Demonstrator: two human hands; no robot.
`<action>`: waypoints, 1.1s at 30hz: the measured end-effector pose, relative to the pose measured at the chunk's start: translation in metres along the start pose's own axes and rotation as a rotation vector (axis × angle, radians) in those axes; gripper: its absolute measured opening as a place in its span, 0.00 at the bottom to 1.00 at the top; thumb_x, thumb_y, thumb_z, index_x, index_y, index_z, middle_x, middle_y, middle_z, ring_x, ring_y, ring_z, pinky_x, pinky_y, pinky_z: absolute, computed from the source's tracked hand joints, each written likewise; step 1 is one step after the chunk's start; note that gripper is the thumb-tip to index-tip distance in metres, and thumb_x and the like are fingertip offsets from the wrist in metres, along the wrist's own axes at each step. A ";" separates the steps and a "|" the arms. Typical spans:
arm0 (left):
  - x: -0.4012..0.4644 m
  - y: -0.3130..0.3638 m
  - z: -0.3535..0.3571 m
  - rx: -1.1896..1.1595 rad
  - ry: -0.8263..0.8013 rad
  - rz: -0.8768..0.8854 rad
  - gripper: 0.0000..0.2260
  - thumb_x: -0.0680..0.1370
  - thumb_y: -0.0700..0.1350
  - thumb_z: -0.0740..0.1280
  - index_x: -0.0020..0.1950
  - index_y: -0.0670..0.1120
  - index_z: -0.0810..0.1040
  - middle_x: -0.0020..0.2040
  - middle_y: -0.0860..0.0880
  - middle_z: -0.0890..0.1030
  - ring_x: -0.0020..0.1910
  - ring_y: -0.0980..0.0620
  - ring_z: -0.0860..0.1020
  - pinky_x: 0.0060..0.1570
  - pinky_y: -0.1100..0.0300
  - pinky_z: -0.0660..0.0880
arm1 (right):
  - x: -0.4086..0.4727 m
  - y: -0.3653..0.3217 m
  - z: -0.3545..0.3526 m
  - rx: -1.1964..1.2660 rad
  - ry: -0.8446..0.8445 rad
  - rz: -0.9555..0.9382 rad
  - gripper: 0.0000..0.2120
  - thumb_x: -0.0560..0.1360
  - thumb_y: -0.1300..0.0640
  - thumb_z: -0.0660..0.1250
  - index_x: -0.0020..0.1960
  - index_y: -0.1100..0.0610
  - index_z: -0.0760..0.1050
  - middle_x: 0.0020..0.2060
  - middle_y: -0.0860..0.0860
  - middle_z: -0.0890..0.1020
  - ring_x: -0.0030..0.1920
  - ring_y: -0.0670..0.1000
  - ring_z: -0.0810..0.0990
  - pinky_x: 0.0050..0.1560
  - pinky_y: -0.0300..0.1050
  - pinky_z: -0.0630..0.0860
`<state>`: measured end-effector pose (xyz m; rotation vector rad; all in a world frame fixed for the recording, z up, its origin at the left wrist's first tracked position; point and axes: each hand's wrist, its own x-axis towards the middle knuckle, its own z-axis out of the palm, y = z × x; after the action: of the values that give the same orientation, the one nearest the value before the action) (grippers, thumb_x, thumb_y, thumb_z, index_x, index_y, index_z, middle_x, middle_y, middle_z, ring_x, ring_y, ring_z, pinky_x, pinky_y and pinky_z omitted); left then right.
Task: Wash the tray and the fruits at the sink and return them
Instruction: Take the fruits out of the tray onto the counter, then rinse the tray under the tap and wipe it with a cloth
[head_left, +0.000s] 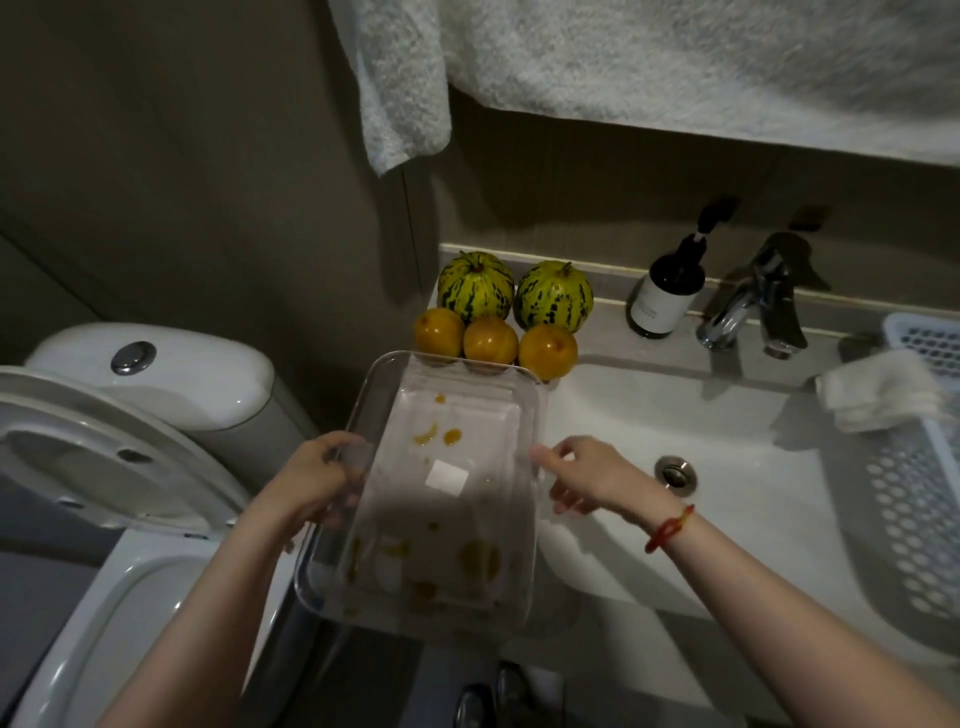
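Note:
A clear plastic tray (524, 566) with orange stains and a white label hangs over the sink's left edge. My left hand (317, 480) grips its left rim; my right hand (587, 475) pinches its right rim, a red string round the wrist. Behind the tray, on the counter's back left corner, stand two green-striped melons (475, 283) (553, 296) and three orange fruits (439, 332) (491, 340) (548, 351). The white sink basin (727, 467) lies to the tray's right.
A chrome faucet (748, 306) and a dark soap bottle (665, 296) stand behind the basin. A white perforated basket (919, 499) with a folded cloth (883, 397) sits at the right. An open toilet (119, 467) is to the left. Towels (623, 62) hang overhead.

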<state>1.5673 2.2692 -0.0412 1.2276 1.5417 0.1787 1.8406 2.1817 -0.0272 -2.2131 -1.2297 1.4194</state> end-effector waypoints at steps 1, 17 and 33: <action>-0.002 -0.001 -0.001 -0.020 -0.003 0.008 0.19 0.76 0.34 0.64 0.65 0.50 0.72 0.49 0.41 0.80 0.34 0.48 0.79 0.24 0.62 0.75 | -0.005 0.002 0.007 0.061 -0.048 0.011 0.19 0.79 0.44 0.58 0.48 0.61 0.75 0.38 0.58 0.83 0.35 0.53 0.83 0.36 0.40 0.79; -0.072 0.053 0.039 -0.397 -0.080 0.184 0.25 0.76 0.31 0.63 0.72 0.45 0.66 0.46 0.37 0.81 0.36 0.41 0.79 0.27 0.51 0.79 | -0.054 -0.001 -0.051 0.149 0.342 -0.184 0.12 0.81 0.55 0.58 0.58 0.60 0.75 0.39 0.55 0.81 0.31 0.46 0.76 0.28 0.32 0.69; -0.081 0.109 0.157 -0.696 0.114 0.189 0.31 0.76 0.30 0.61 0.75 0.50 0.60 0.39 0.41 0.76 0.34 0.48 0.74 0.19 0.63 0.74 | -0.013 0.069 -0.218 0.607 0.621 -0.019 0.19 0.82 0.50 0.53 0.40 0.59 0.73 0.26 0.52 0.76 0.20 0.45 0.71 0.19 0.33 0.66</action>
<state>1.7451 2.1832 0.0230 0.8040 1.2859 0.8453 2.0566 2.1787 0.0495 -1.9525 -0.5156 0.8251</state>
